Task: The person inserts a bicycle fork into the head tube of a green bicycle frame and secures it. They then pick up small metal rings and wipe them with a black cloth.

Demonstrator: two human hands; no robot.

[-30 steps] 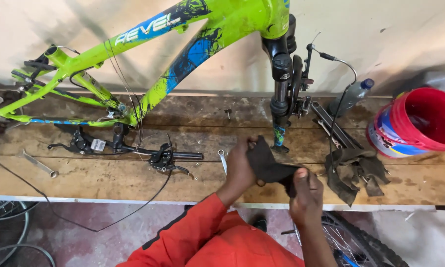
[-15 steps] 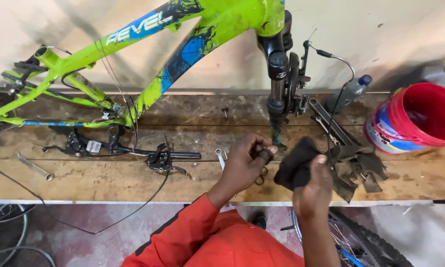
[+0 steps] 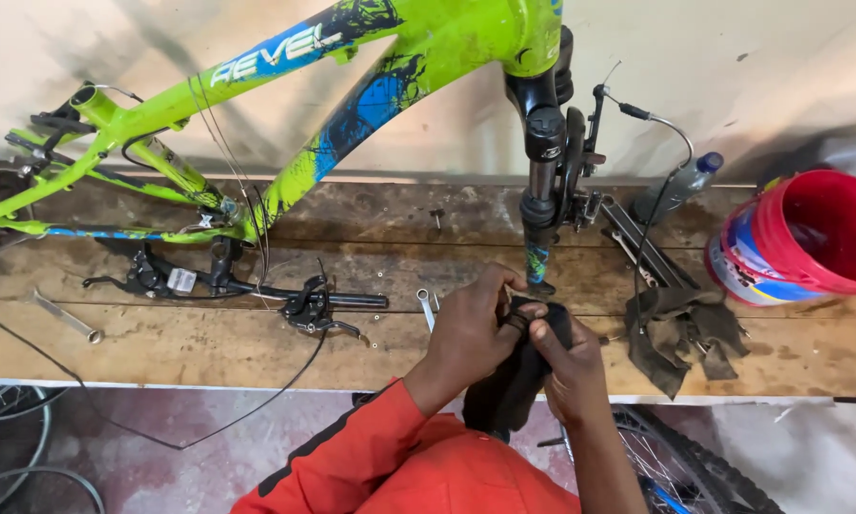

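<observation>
1. The left hand (image 3: pixel 471 328) is curling its fingers around the upper end of a dark cloth (image 3: pixel 509 385), thumb and fingers pinching the fabric just over the front edge of the wooden workbench (image 3: pixel 209 347).
2. The right hand (image 3: pixel 566 366) is pressing against the same cloth from the other side, its fingers closing on the fold so that both hands are meeting on it; whether a small part is sitting inside the cloth cannot be told.
3. The cloth is hanging down from the two hands past the bench's front edge, above the orange sleeve (image 3: pixel 352 447).
4. Just beside the left hand, a small spanner (image 3: pixel 426 306) is lying on the bench.
5. Further left, a black handlebar with brake levers (image 3: pixel 247 286) is lying along the middle of the bench.
6. Behind the hands, a green and blue bicycle frame (image 3: pixel 371 57) is standing along the back edge, its fork (image 3: pixel 539 190) pointing down at the bench.
7. To the right, a second crumpled rag (image 3: pixel 680 328) is lying near the front edge.
8. A red bucket (image 3: pixel 809 233) is lying on its side at the right end.
</observation>
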